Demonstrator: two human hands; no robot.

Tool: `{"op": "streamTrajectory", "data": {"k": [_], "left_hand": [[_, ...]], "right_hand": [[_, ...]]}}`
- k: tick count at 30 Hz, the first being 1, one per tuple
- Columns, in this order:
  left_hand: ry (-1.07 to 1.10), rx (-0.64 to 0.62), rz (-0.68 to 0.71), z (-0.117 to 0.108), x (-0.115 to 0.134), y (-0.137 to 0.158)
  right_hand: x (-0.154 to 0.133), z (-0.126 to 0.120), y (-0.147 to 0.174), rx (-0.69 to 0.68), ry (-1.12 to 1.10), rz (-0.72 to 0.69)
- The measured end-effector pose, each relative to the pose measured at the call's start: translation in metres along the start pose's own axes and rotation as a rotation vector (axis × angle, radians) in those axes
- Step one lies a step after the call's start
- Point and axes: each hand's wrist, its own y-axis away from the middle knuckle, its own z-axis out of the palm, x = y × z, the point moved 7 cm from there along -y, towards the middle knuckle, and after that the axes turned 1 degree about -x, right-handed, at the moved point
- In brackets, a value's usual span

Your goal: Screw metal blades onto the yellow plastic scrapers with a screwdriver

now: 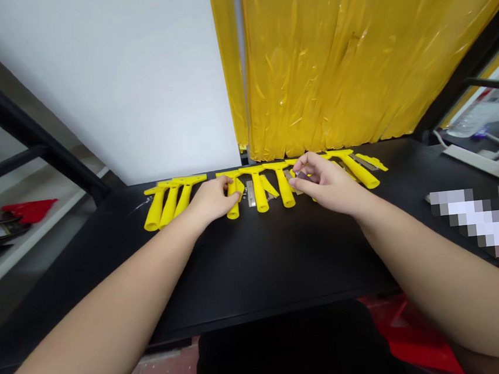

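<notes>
A row of yellow plastic scrapers (282, 184) with T-shaped heads lies along the back of the black table, handles towards me. My left hand (209, 202) has its thumb and fingers closed around the handle of one yellow scraper (233, 208). Between the thumb and fingers of my right hand (326, 184) is a small dark piece (304, 176), too little seen to name. It hovers over the scrapers on the right and hides part of them. Flat metal blades (251, 195) and small yellow plastic pieces (269, 186) lie between the handles.
The black table (256, 257) reaches to its front edge near my body. Behind it stand a white panel (134, 86) and a hanging yellow plastic sheet (329, 56). Black frame posts (26, 120) rise at both sides. A shelf at left holds a red item (35, 210).
</notes>
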Motion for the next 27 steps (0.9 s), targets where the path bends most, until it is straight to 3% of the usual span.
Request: {"op": "streamTrajectory", "data": {"k": [4, 9, 17, 22, 27], "left_hand": [[0.016, -0.007, -0.005, 0.000, -0.002, 0.000], [0.036, 0.009, 0.010, -0.003, -0.004, -0.002], [-0.102, 0.158, -0.058, -0.046, -0.038, -0.013], [-0.003, 0.007, 0.033, -0.037, -0.029, -0.010], [-0.219, 0.033, 0.003, -0.040, -0.028, -0.008]], "right_hand": [[0.002, -0.003, -0.002, 0.010, 0.023, -0.004], [0.007, -0.021, -0.010, 0.128, -0.024, 0.024], [0.015, -0.044, -0.020, 0.278, -0.279, 0.058], [0.016, -0.045, -0.020, 0.255, -0.193, 0.060], [0.019, -0.047, -0.021, 0.258, -0.142, 0.069]]}}
